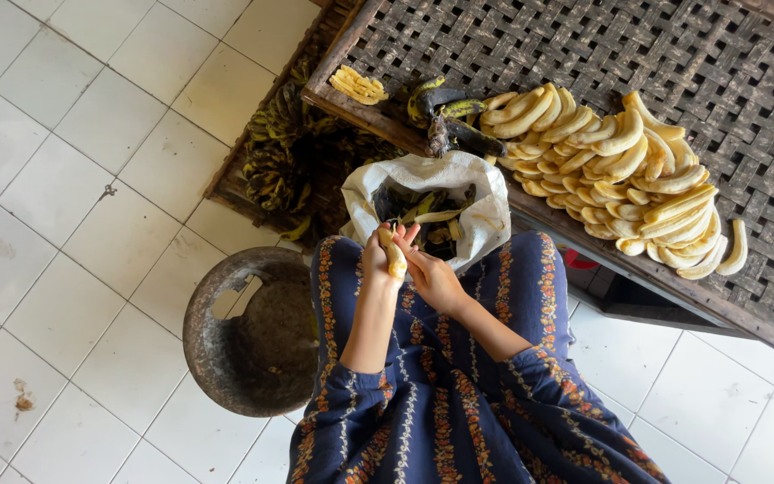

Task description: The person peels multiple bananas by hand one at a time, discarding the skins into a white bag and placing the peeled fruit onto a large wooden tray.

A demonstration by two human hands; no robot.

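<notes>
Your left hand (pixel 375 255) grips a pale yellow peeled banana (pixel 395 258); your right hand (pixel 432 278), fingers curled, pinches it too, just before the white plastic bag of dark peels (pixel 485 215). Farther right, peeled bananas (pixel 629 170) heap on the woven bench (pixel 745 54).

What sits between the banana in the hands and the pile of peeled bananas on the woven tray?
In the head view, the white bag of dark peels lies between them.
</notes>
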